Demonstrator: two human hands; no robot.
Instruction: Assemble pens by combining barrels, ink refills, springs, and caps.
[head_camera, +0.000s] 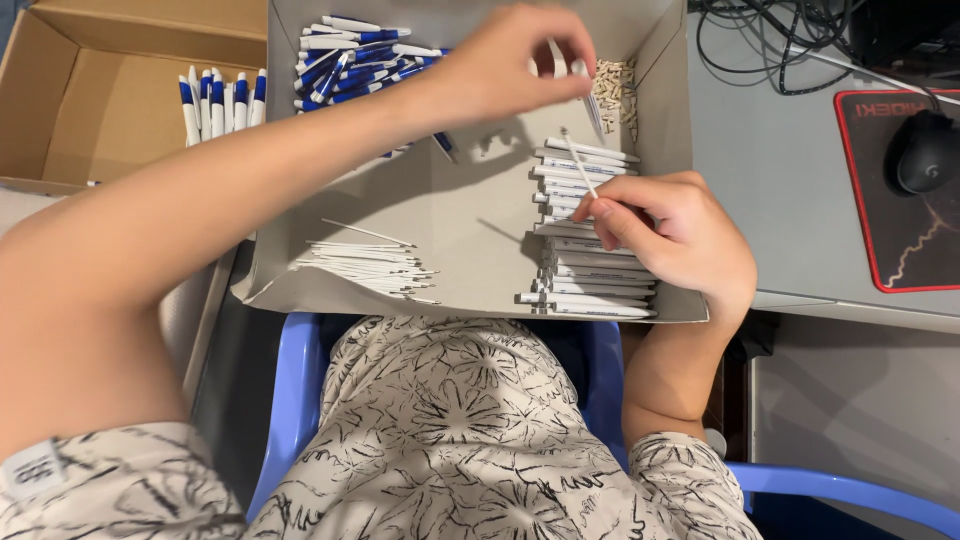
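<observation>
My left hand (515, 60) reaches across the grey cardboard tray (470, 235) and pinches a small white pen part over a heap of tiny beige springs (617, 88). My right hand (665, 235) rests on a stack of white pen barrels (590, 290) and holds a thin white refill (578, 162) upright between thumb and fingers. A bundle of thin white refills (365, 265) lies at the tray's near left. Blue and white pen pieces (350, 60) are piled at its far left.
A brown cardboard box (90, 110) at the left holds a row of finished blue and white pens (220, 100). A grey desk at the right carries a black mouse (925, 150) on a red-edged pad and cables (790, 40). I sit on a blue plastic chair (300, 400).
</observation>
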